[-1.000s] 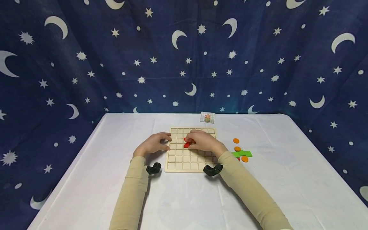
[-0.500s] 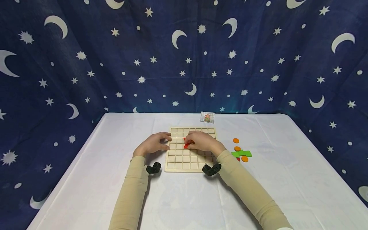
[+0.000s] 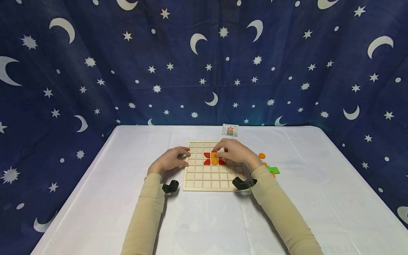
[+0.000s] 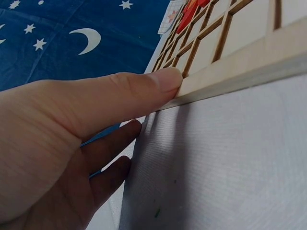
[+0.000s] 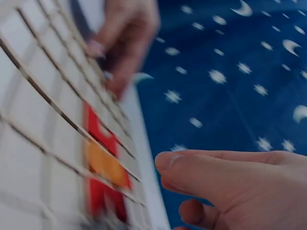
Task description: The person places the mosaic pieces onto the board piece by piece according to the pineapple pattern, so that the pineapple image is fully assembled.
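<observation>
So, pale wooden grid board (image 3: 198, 176), raised ribs, square cells, flat on the white-clothed worktop (image 3: 204, 223). Rounded red pieces (image 3: 207, 162) flank orange pieces (image 3: 214, 162) near mid-grid. Right hand (image 3: 236, 150) above them, fingers loosely bent, holding nothing visible. Left hand (image 3: 169, 158) half spread, thumb touching the board's edge, gripping nothing. Orange discs (image 3: 261, 156), green pieces (image 3: 273, 170) lie off its right side.

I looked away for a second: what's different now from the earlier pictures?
The right hand has moved rightward and slightly up in the head view, uncovering orange pieces and more red pieces on the board. I can't tell whether it let one go; none shows in its grasp now. The left hand stays at the board's left edge; the picture card hasn't moved.
</observation>
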`<state>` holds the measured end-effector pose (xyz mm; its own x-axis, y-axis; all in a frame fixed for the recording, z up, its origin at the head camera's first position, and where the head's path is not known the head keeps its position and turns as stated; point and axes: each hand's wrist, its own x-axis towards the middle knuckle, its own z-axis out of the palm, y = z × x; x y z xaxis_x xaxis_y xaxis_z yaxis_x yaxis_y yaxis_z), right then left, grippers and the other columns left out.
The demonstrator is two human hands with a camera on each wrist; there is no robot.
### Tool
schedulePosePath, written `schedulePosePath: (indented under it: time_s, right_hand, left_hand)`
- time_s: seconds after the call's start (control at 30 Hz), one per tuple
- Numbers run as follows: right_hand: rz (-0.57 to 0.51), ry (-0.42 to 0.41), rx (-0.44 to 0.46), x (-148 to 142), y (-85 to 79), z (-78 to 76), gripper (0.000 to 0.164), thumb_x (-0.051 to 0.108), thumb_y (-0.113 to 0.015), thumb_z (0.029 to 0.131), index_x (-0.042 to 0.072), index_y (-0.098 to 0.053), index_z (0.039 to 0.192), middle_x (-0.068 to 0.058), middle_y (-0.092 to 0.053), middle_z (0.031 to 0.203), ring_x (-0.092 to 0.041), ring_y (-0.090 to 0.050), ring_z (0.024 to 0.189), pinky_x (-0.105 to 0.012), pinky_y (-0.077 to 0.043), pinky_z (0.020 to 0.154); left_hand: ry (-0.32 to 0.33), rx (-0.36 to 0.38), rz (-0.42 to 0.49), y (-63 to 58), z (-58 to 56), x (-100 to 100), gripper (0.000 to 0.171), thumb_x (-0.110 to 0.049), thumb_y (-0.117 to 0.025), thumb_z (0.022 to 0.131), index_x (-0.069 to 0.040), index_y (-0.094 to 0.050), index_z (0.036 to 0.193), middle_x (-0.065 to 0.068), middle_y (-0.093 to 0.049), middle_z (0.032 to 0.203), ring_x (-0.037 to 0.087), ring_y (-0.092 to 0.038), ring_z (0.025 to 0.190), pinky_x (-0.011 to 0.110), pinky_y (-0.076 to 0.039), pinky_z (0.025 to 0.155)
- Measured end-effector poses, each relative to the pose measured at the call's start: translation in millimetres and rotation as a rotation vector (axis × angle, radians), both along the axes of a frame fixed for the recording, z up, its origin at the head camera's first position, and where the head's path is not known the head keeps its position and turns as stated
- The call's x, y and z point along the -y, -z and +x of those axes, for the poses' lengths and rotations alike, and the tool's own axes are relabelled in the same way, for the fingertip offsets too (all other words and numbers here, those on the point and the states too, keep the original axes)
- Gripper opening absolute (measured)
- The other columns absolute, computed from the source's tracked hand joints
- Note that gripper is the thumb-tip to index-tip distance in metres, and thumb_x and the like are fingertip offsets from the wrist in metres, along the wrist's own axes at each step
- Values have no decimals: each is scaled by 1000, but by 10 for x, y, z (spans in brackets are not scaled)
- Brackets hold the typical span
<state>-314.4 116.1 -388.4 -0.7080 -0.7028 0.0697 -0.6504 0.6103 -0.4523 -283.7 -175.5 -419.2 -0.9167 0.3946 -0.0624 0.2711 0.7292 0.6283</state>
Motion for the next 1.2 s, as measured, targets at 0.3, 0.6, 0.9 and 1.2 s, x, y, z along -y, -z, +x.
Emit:
schedulePosePath:
  time_s: [0.3,0.6,0.9,1.2]
  right_hand:
    - [-1,303,47,-826,-165,-19,33,22,-66,94,3,-68,120,-10,-67,111,-24,-61,77,-37,-52,72]
    - [55,387,127,-1222,-32,18,33,21,-65,94,0,-68,120,-5,-71,95,-25,-59,92,-45,-52,85]
    - [54,424,153,-1272,7,22,34,21,-66,93,0,-68,120,-10,-69,106,-26,-57,94,-44,-52,85]
    - [84,391,221,-1450,17,50,32,15,-68,90,0,-68,118,-12,-68,108,-27,-59,94,-46,-51,86]
  left_hand:
    - [-8,8,-2,-4,7,2,40,-14,-76,84,-4,-66,122,10,-47,148,30,-35,141,45,-29,116]
    - [-1,1,0,28,-1,1,40,-15,-77,84,-4,-66,122,9,-47,147,30,-36,140,45,-30,115]
    - [12,-19,-1,18,2,-1,39,-15,-76,84,-5,-67,121,10,-48,146,30,-37,139,44,-30,115]
    - [5,-11,-11,19,3,-10,40,-15,-76,84,-5,-66,122,10,-48,147,30,-37,140,45,-30,115]
